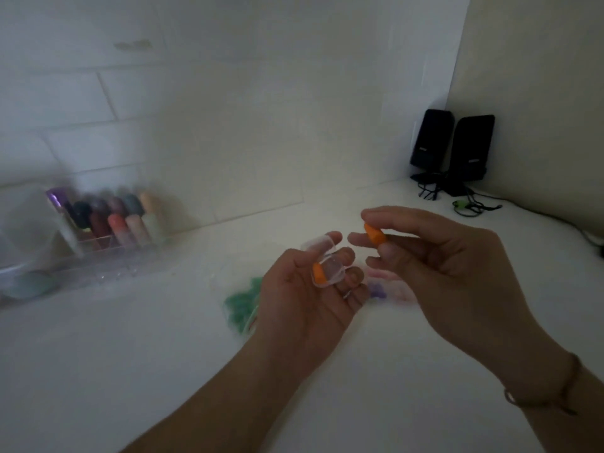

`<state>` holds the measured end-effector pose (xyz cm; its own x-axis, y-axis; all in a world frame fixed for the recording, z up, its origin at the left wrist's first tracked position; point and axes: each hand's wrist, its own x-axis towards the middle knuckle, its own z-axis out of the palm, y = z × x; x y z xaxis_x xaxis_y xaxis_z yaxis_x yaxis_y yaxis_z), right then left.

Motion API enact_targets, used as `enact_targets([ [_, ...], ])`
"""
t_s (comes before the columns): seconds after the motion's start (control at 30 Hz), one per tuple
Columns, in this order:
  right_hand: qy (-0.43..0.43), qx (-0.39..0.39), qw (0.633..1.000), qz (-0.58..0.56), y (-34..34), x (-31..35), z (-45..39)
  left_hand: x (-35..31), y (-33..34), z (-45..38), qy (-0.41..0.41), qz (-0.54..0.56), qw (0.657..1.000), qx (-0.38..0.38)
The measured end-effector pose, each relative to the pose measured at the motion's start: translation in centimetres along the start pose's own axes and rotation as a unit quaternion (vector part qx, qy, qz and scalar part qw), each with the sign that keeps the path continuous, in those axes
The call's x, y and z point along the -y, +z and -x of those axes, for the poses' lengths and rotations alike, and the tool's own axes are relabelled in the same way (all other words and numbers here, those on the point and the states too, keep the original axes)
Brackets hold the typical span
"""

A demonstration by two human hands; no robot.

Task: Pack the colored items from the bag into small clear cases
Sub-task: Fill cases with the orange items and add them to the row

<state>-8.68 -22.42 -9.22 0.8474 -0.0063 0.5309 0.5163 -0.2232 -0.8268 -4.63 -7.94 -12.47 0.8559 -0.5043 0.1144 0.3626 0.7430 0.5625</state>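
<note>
My left hand (pixel 307 289) lies palm up over the white table and holds a small clear case (pixel 328 269) with its lid hinged open. One orange item (pixel 317 273) lies inside the case. Just to the right and slightly higher, my right hand (pixel 434 256) pinches a second orange item (pixel 373 234) between thumb and fingers, close to the open case. Beneath the hands lies a clear bag (pixel 389 286) with blurred green items (pixel 243 300), purple and pink ones; much of it is hidden by my hands.
A clear organizer (pixel 108 253) with several colored tubes stands at the back left against the wall. Two black speakers (pixel 454 148) with cables sit in the back right corner. A cable (pixel 555 220) runs along the right side of the table.
</note>
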Motion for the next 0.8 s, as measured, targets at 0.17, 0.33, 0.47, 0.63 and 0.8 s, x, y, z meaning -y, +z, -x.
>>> enact_targets([
  [0.17, -0.132, 0.023, 0.972, 0.194, -0.1, -0.6, 0.2, 0.3, -0.6, 0.5, -0.018, -0.020, 1.000, -0.017],
  [0.33, -0.204, 0.043, 0.944, 0.256, 0.5, -1.6, 0.0, 0.5, -0.5, -0.1, -0.035, -0.057, 0.995, -0.072],
  [0.47, -0.249, 0.045, 0.916, 0.312, 0.4, -2.6, 0.0, 0.7, -1.1, -0.3, -0.044, -0.076, 0.992, -0.095],
  [0.63, -0.202, 0.071, 0.936, 0.281, 0.8, -2.8, 0.1, 1.0, -1.3, -0.3, -0.040, -0.121, 0.989, -0.076],
  [0.8, -0.171, 0.074, 0.947, 0.261, 1.0, -2.5, 0.4, 1.2, -1.5, -0.2, -0.021, -0.135, 0.988, -0.071],
])
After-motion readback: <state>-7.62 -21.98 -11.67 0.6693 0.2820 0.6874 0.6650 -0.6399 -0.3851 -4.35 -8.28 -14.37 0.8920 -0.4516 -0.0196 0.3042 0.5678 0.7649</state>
